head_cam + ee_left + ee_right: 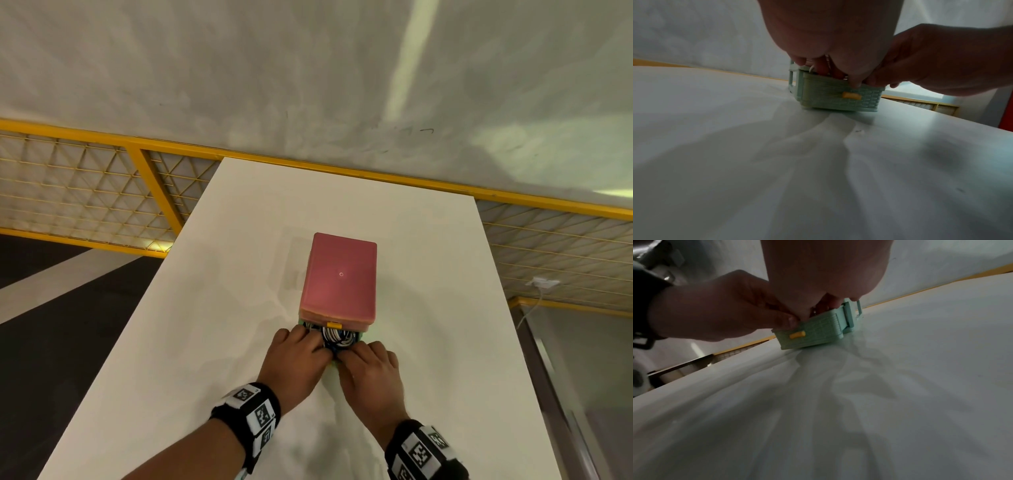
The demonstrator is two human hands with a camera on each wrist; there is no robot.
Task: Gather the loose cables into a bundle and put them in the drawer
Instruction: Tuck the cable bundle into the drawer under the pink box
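A small drawer unit with a pink top [340, 274] stands mid-table. Its bottom mint-green drawer [840, 99] [813, 335] is pulled out toward me, with a yellow handle [851, 95] on its woven front. A bundle of white and blue cables [337, 335] lies inside it. My left hand [310, 346] curls down over the bundle from the left, its thumb at the drawer's front rim. From the right, my right hand [359, 358] curls its fingers over the bundle near the front rim. Most of the bundle is hidden under the hands.
The white table [205, 342] stretches on all sides of the unit, its edges falling away left and right. A yellow mesh fence [102, 192] runs behind it. A white plug with a cord [544, 282] hangs on the fence at the right.
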